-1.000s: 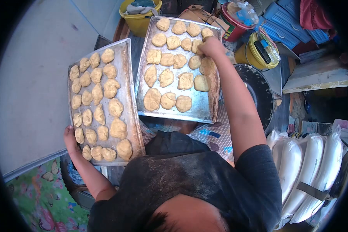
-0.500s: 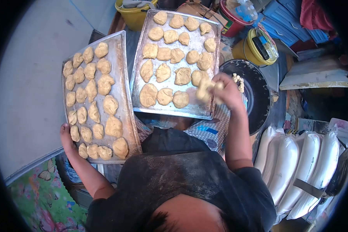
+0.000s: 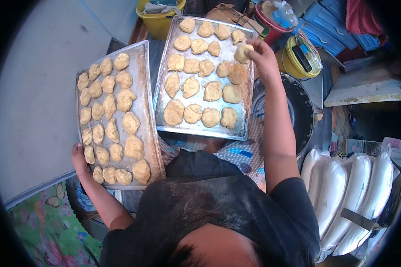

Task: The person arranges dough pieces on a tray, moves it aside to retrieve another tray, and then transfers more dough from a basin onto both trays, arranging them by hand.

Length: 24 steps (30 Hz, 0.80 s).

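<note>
My left hand (image 3: 79,159) is at the left edge of a metal baking tray (image 3: 152,147), gripping its side, with some fingers hidden. Rows of pale dough pieces (image 3: 134,147) cover that tray. A second baking tray (image 3: 165,119) lies to its right, also bearing rows of dough pieces (image 3: 212,91). Over this tray's upper right edge, my right hand (image 3: 263,60) is closed, pinching a dough piece (image 3: 243,53) in its fingertips. Below my right forearm sits a large black round pan (image 3: 304,113), partly covered by the arm.
Yellow buckets (image 3: 160,26) and a red bucket (image 3: 274,35) stand behind the trays. White filled plastic bags (image 3: 332,182) are stacked at the right. A wooden board (image 3: 365,89) juts in above them. A pale wall or panel (image 3: 35,98) borders the left side.
My right hand has moved up and away from the near right corner to the upper right edge. A dough piece now lies at that near corner. My left hand stays at its tray.
</note>
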{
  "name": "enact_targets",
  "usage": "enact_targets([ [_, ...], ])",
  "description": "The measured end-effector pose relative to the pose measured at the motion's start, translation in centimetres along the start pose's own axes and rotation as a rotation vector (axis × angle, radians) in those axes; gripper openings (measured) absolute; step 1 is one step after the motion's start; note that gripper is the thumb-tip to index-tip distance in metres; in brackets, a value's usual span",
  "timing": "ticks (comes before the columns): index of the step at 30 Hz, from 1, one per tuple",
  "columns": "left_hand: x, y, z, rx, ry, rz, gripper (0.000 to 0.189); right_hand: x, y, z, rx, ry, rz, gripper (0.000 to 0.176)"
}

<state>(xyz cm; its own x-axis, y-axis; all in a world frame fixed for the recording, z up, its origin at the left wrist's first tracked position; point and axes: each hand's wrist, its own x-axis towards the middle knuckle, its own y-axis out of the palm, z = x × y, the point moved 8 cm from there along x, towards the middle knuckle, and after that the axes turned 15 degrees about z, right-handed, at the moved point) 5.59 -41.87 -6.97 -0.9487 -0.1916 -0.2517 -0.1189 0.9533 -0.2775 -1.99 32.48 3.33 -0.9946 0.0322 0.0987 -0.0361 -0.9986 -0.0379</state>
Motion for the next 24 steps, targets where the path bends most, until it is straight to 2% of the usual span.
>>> enact_targets([
  [2,-0.3,0.3,-0.4,0.017,0.004,-0.007,0.023,3.6,-0.6,-1.2,-0.192,0.005,0.006,0.033],
  [3,-0.5,0.4,-0.5,0.007,0.002,-0.012,0.023,4.5,-0.7,-1.9,-0.192,0.001,0.007,0.033],
  [5,-0.2,-0.1,-0.4,-0.003,0.005,-0.018,0.023,5.6,-0.6,-2.4,-1.068,0.065,-0.094,0.033],
  [6,0.0,-0.3,-0.4,0.050,0.003,-0.002,0.023,5.4,-0.6,-1.9,-1.130,-0.033,-0.175,0.031],
  [8,0.3,-0.4,0.1,0.097,-0.003,0.011,0.023,5.9,-1.3,-3.2,-1.074,0.006,-0.163,0.031],
  [10,-0.7,1.0,-0.7,-0.041,-0.034,0.008,0.023,5.0,-0.5,-3.1,-1.019,0.061,-0.147,0.031],
  [12,-0.7,1.2,-0.7,-0.034,-0.045,0.010,0.023,4.4,2.1,-3.1,-1.299,0.181,-0.023,0.029],
  [13,-0.6,1.2,-0.9,-0.031,-0.046,0.007,0.023,4.3,1.9,-3.6,-1.297,0.186,-0.027,0.029],
  [15,-0.1,0.8,-0.6,-0.017,-0.038,0.014,0.023,4.7,3.3,-4.0,-1.244,0.028,0.110,0.029],
  [17,-0.2,0.1,0.1,-0.007,-0.037,0.011,0.023,4.5,3.6,-4.3,-1.227,0.017,0.177,0.029],
  [23,-0.5,0.4,-1.0,0.040,-0.016,0.002,0.022,3.8,3.2,-3.3,-1.170,-0.058,0.028,0.031],
  [24,-0.7,0.6,-0.9,-0.009,-0.027,0.004,0.020,3.6,3.5,-2.3,-1.230,-0.145,-0.088,0.034],
])
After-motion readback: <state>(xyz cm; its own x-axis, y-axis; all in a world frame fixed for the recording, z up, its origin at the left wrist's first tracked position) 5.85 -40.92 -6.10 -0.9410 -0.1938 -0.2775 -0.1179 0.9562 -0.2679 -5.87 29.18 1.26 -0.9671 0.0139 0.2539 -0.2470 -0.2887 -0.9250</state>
